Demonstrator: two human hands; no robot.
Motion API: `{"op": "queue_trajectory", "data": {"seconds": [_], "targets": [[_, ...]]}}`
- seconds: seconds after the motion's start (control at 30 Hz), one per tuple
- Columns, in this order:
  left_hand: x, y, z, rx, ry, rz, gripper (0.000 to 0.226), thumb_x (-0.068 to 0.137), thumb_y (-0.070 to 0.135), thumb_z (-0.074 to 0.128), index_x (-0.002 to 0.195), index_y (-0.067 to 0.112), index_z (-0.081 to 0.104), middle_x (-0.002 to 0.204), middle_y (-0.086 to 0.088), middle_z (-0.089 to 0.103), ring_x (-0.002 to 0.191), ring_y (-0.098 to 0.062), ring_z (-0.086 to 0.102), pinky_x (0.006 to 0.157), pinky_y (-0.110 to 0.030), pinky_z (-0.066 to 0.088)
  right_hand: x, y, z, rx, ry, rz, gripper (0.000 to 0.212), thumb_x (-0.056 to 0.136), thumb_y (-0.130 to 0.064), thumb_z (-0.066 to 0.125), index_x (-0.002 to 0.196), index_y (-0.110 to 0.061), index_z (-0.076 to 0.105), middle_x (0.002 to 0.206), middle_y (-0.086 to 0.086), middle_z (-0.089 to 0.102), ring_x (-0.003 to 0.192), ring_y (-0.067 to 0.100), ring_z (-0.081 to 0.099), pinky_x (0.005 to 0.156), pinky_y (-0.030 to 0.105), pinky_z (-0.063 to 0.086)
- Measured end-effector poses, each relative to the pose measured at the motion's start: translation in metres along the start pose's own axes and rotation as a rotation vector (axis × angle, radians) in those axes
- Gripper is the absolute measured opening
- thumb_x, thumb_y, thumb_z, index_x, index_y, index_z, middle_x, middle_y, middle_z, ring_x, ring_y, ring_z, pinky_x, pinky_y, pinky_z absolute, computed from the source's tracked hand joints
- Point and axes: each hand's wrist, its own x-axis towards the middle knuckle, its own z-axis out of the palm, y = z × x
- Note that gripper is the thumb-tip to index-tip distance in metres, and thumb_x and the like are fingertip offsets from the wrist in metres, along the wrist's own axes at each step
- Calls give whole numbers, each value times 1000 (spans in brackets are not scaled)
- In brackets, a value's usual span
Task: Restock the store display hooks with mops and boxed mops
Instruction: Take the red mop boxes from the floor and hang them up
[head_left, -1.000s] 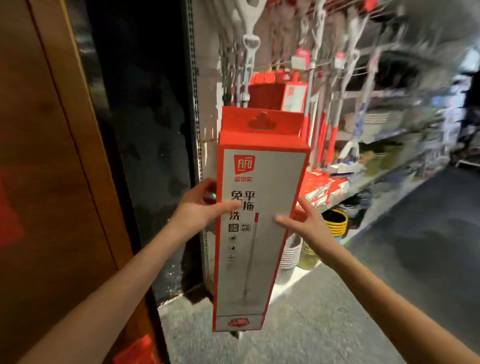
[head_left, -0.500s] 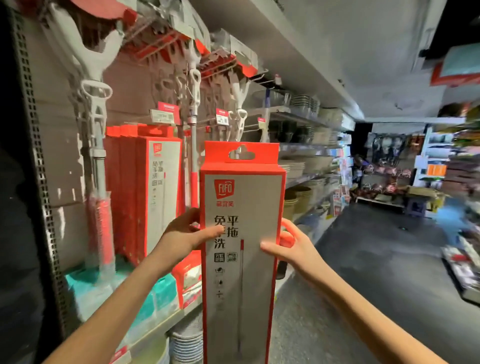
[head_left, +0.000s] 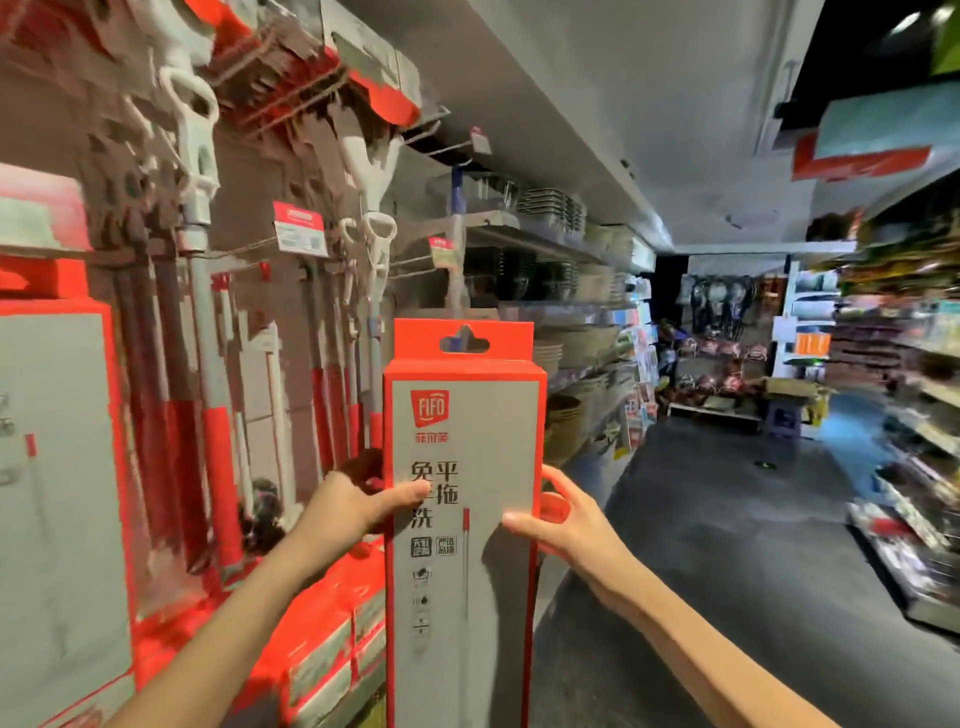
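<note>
While the red "FIFO" badge and large Chinese characters face us on the grey-fronted boxed mop (head_left: 462, 551), it's upright in mid-air just right of the hanging mops (head_left: 200, 322); left hand (head_left: 353, 512) and right hand (head_left: 569, 525) reach up, each grip wrapped round a side edge, thumbs on front.

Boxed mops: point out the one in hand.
The centre boxed mop, upright, gripped by the left hand and right hand; the far-left boxed mop is at the display, untouched.

The tall red-and-grey boxed mop (head_left: 467, 426) is held upright, hang tab on top. White-handled mops (head_left: 200, 171) hang to its left.
</note>
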Motion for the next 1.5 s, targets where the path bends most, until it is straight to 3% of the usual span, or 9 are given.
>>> {"op": "queue_trajectory", "data": {"seconds": [0.17,0.37,0.53,0.63,0.77,0.97,1.07,1.27,1.5], "targets": [[84,-25,18,126,16,-17,40,58,53,79,89,30,67,68,26,69,71,5,66,62,-7,48,92,44,-28,9,-17,-6,68,69,-48,79,128,-42,46,120,-18,64,110,0,61,83,22,52],[176,-73,28,172,81,-50,61,44,66,74,90,25,70,85,10,75,85,-14,71,83,-39,54,202,98,-53,28,-70,-37,63,70,-41,80,125,-40,50,117,-12,67,107,6,64,85,24,53],[257,-108,42,215,158,-59,77,39,77,73,96,26,70,90,14,75,86,-5,70,85,-35,54,307,144,-78,39,-129,-62,76,57,-56,82,125,-38,53,114,-7,69,102,9,66,80,25,54],[309,-117,49,218,222,-57,82,40,80,73,102,27,68,91,15,74,80,-2,70,73,-28,54,376,150,-94,33,-183,-99,58,71,-40,81,122,-37,53,109,-7,71,93,3,67,71,15,51],[373,-123,52,275,343,-86,30,72,44,76,96,32,62,77,20,72,72,2,69,56,-13,49,462,152,-106,32,-274,-153,46,77,-29,76,116,-39,53,111,-10,69,99,8,66,70,12,49],[450,-133,38,347,447,-93,41,64,54,75,95,30,65,79,10,75,80,-14,71,65,-29,56,565,163,-102,122,-348,-203,53,78,-30,75,127,-28,54,118,-5,67,106,13,65,91,32,55],[476,-137,29,380,468,-67,17,82,30,71,97,30,64,83,10,74,82,-17,70,58,-17,51,600,166,-94,161,-379,-229,56,79,-30,74,130,-28,51,112,-8,68,100,7,66,78,23,57],[505,-150,1,413,551,-42,57,48,67,67,95,35,67,92,7,74,77,-15,70,54,-24,50,651,173,-71,222,-448,-285,52,83,-20,70,131,-22,52,102,-15,69,85,-8,66,63,9,49],[527,-179,-22,393,636,-107,31,72,45,71,99,30,66,87,10,75,71,-2,69,61,-23,48,690,193,-29,324,-508,-295,47,88,-18,66,132,-22,53,104,-11,73,97,5,69,75,14,52]]}}
